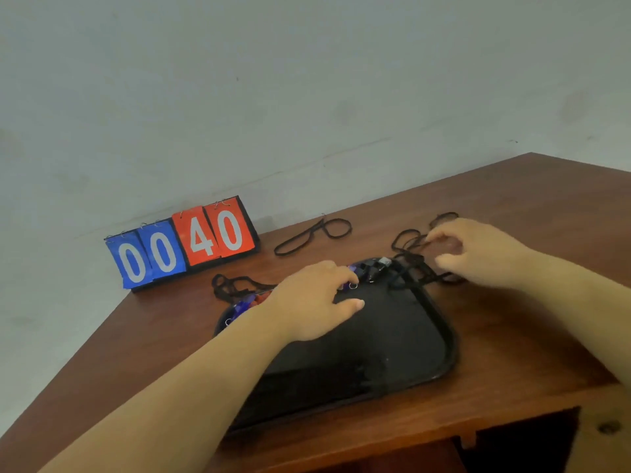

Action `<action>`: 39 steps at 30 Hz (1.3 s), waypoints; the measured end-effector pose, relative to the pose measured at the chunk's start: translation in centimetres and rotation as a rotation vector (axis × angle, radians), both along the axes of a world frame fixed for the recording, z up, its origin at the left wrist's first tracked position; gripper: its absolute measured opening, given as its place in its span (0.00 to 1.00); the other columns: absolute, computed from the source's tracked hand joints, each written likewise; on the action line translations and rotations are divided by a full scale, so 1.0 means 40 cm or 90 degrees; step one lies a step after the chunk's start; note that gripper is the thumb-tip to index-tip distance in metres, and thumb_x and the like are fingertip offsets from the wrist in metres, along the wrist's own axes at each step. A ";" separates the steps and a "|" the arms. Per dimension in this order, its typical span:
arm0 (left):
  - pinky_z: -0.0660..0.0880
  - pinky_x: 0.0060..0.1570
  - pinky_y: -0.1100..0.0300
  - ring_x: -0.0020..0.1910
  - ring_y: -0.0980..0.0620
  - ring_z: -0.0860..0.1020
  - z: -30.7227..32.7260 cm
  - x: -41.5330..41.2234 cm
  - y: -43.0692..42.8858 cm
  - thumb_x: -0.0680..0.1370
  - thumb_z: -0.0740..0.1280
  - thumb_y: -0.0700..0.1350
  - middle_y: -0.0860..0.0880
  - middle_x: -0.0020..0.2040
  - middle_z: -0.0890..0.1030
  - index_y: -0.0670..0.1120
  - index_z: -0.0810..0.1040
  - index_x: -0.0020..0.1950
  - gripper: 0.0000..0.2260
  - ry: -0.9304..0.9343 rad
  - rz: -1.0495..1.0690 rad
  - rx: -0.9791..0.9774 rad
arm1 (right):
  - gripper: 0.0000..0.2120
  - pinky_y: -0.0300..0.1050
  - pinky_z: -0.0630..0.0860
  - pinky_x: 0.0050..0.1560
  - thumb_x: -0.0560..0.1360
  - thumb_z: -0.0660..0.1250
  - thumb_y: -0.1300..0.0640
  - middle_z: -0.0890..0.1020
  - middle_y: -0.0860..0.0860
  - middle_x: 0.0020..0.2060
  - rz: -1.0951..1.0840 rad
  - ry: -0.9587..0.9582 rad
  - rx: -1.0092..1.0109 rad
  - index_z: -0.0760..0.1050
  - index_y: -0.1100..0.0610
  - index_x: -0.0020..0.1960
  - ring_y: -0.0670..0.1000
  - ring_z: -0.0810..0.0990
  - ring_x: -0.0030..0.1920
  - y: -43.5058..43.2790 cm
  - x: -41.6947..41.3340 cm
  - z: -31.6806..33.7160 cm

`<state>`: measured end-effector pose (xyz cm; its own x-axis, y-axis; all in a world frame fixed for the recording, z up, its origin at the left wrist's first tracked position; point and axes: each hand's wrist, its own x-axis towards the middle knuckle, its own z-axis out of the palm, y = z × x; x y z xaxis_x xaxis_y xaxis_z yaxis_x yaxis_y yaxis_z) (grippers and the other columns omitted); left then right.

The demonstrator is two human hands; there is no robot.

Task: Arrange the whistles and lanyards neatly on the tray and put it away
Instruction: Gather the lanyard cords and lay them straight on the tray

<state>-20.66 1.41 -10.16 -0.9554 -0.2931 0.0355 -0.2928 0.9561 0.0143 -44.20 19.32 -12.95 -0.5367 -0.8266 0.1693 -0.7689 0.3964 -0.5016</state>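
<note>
L hand point(314, 298) lies over far edge of black tray point(440, 336), palm down, thumb flat on tray floor, fingertips curled onto whistles point(370, 268). Blurred, so cannot tell if it grips one. Further blue/red whistles point(247, 303) sit just left of L wrist, w/ a cord bunch point(232, 286) beyond them, off the tray. R hand point(478, 254) is past tray's far-right corner, fingers bent, thumb & forefinger pinching cord tangle point(413, 261), which runs from its fingertips to the whistles. Single lanyard point(300, 237) lies looped on table point(512, 206), well beyond L hand. Scoreboard point(184, 244) reading 00/40 stands far left of L hand, against wall point(307, 80).
</note>
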 end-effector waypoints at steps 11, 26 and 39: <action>0.74 0.62 0.44 0.60 0.47 0.73 -0.037 -0.409 0.064 0.78 0.65 0.65 0.52 0.59 0.74 0.58 0.78 0.66 0.20 -0.150 -0.113 -0.018 | 0.06 0.43 0.75 0.52 0.80 0.67 0.51 0.83 0.45 0.49 -0.015 0.037 0.076 0.83 0.46 0.49 0.49 0.81 0.51 0.044 -0.114 -0.056; 0.75 0.51 0.53 0.36 0.53 0.79 0.160 -0.347 -0.016 0.84 0.66 0.45 0.51 0.33 0.79 0.47 0.79 0.42 0.11 0.410 0.065 0.752 | 0.01 0.33 0.70 0.40 0.83 0.65 0.51 0.82 0.40 0.43 -0.159 -0.069 -0.242 0.75 0.45 0.53 0.38 0.77 0.44 0.043 -0.109 -0.046; 0.71 0.44 0.62 0.30 0.57 0.72 0.205 -0.192 -0.144 0.84 0.66 0.49 0.53 0.30 0.70 0.47 0.78 0.47 0.08 0.705 0.199 1.080 | 0.03 0.42 0.72 0.39 0.83 0.64 0.50 0.83 0.44 0.41 -0.213 -0.111 -0.202 0.77 0.46 0.51 0.45 0.81 0.43 0.035 -0.121 -0.076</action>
<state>-28.34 -4.36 -1.94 -0.6438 -0.7650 0.0166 0.3467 -0.2724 0.8976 -49.04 20.71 -15.98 -0.8067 -0.5260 0.2692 -0.5193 0.4138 -0.7477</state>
